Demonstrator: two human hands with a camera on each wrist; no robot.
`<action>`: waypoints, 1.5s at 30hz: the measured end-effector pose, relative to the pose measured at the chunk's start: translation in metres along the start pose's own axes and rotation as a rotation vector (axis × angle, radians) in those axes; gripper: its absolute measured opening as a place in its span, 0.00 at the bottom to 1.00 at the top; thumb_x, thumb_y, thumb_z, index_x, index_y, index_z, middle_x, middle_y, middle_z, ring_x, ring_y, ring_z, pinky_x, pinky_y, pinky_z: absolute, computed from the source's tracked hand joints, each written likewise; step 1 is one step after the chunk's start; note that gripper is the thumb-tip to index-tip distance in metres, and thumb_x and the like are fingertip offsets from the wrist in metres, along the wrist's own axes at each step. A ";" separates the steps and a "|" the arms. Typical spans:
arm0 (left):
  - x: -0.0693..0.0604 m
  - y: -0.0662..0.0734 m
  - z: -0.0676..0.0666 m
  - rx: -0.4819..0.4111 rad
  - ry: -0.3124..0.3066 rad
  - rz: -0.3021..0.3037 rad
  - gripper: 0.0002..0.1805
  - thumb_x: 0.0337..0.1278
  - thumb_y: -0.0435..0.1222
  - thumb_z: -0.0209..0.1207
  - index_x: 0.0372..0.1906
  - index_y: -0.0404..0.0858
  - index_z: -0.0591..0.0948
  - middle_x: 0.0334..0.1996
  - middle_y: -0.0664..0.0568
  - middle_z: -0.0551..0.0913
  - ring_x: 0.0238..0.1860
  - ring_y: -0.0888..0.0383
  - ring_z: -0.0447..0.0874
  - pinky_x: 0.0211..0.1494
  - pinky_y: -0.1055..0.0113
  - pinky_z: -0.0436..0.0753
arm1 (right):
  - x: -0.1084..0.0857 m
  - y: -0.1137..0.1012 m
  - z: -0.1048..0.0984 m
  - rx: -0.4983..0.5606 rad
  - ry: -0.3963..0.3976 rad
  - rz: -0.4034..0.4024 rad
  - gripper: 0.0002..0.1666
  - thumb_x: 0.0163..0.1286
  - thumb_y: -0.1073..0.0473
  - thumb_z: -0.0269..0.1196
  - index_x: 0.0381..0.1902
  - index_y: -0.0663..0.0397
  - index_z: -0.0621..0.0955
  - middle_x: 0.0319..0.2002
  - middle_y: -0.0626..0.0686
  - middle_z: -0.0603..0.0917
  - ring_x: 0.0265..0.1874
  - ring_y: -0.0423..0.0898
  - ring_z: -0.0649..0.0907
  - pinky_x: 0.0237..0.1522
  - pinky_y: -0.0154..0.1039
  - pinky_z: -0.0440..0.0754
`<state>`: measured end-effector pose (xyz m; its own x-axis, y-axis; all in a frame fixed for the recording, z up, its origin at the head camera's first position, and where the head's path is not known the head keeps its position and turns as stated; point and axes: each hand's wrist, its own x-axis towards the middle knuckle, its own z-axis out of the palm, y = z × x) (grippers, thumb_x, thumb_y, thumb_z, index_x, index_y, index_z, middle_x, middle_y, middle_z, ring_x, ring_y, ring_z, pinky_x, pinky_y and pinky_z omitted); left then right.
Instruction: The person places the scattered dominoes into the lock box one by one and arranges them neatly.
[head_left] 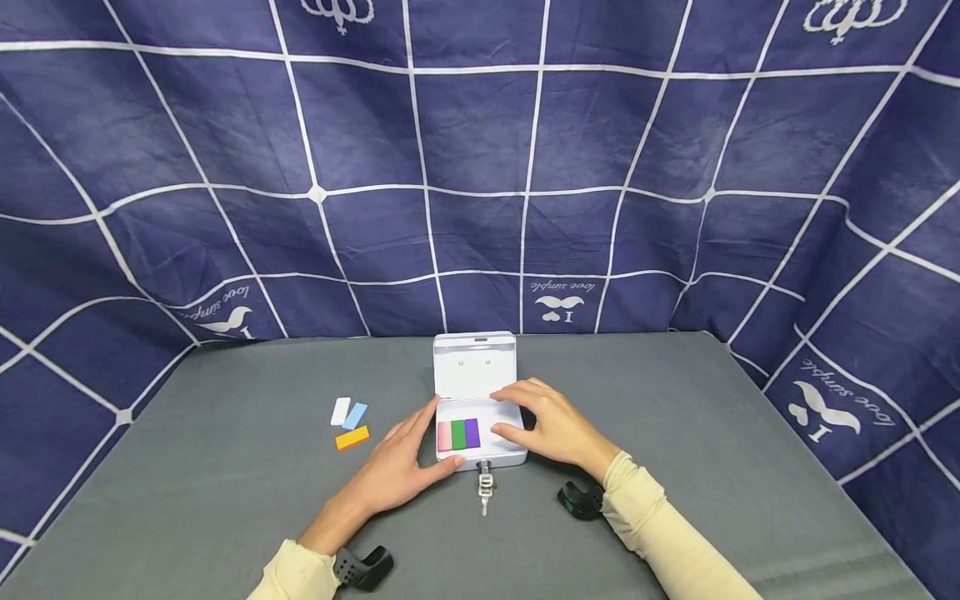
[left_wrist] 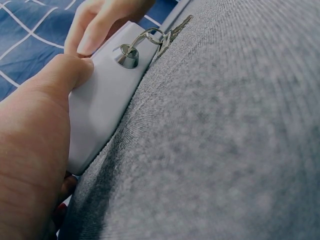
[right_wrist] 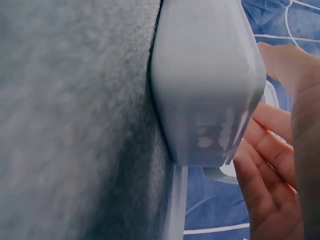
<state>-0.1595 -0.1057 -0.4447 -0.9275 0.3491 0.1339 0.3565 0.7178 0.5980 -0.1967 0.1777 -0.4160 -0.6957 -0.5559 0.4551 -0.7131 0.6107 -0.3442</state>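
Note:
A small white cash box (head_left: 501, 457) stands on the grey surface with its lid (head_left: 476, 377) raised at the back. Inside, along the left, pink (head_left: 445, 436), green (head_left: 458, 434) and purple (head_left: 472, 433) domino-like blocks lie side by side. My left hand (head_left: 405, 462) holds the box's left side, its thumb on the front edge and its fingertips by the back left corner. Over the right part of the box, my right hand (head_left: 551, 421) has thumb and fingers spread with nothing between them. A lock (left_wrist: 127, 57) on the front carries keys (head_left: 485, 483) on a ring.
White (head_left: 341, 411), light blue (head_left: 355, 416) and orange (head_left: 352, 437) blocks lie on the grey surface (head_left: 255, 442) left of the box. A dark blue curtain (head_left: 472, 150) with white lines hangs behind and along the sides.

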 end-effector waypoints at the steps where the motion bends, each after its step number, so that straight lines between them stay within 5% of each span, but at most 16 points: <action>1: 0.000 0.000 0.000 0.001 -0.003 0.000 0.57 0.57 0.67 0.63 0.84 0.47 0.54 0.78 0.47 0.66 0.76 0.40 0.66 0.73 0.39 0.68 | -0.002 0.000 -0.002 -0.002 0.001 0.012 0.28 0.66 0.44 0.73 0.60 0.47 0.85 0.54 0.44 0.86 0.56 0.42 0.82 0.61 0.44 0.80; 9: 0.005 0.004 0.001 -0.001 -0.015 0.011 0.56 0.58 0.67 0.64 0.84 0.47 0.53 0.79 0.50 0.63 0.77 0.43 0.64 0.75 0.40 0.66 | -0.013 -0.003 -0.012 0.011 -0.036 0.097 0.44 0.62 0.37 0.73 0.72 0.47 0.75 0.64 0.46 0.80 0.63 0.45 0.78 0.66 0.50 0.76; 16: 0.006 0.005 0.001 -0.002 -0.017 0.021 0.56 0.58 0.66 0.64 0.83 0.44 0.54 0.80 0.50 0.62 0.78 0.44 0.63 0.75 0.40 0.65 | -0.021 0.000 -0.014 0.015 -0.039 0.186 0.54 0.59 0.34 0.74 0.78 0.43 0.67 0.57 0.47 0.80 0.56 0.43 0.81 0.58 0.48 0.81; 24: 0.001 0.002 0.001 -0.005 -0.015 0.008 0.56 0.59 0.65 0.64 0.83 0.43 0.54 0.80 0.49 0.62 0.78 0.43 0.63 0.76 0.41 0.65 | -0.023 0.001 -0.002 0.039 -0.182 0.247 0.60 0.58 0.28 0.72 0.81 0.41 0.61 0.65 0.51 0.78 0.64 0.48 0.77 0.65 0.53 0.76; 31: -0.001 0.001 -0.001 -0.003 -0.001 0.013 0.56 0.59 0.64 0.64 0.83 0.43 0.55 0.79 0.49 0.63 0.77 0.42 0.64 0.75 0.41 0.65 | -0.024 0.006 0.013 0.165 -0.188 0.250 0.62 0.58 0.32 0.74 0.82 0.40 0.58 0.74 0.53 0.71 0.72 0.51 0.72 0.70 0.56 0.71; 45: 0.000 0.001 0.000 0.002 -0.006 0.011 0.56 0.59 0.65 0.64 0.83 0.44 0.55 0.80 0.51 0.63 0.77 0.44 0.64 0.76 0.42 0.65 | -0.027 0.008 0.014 0.176 -0.160 0.252 0.60 0.61 0.35 0.73 0.82 0.45 0.59 0.75 0.57 0.70 0.73 0.57 0.71 0.71 0.60 0.70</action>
<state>-0.1596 -0.1052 -0.4441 -0.9228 0.3606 0.1358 0.3670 0.7150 0.5951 -0.1849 0.1894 -0.4425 -0.8464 -0.4900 0.2085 -0.5119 0.6407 -0.5723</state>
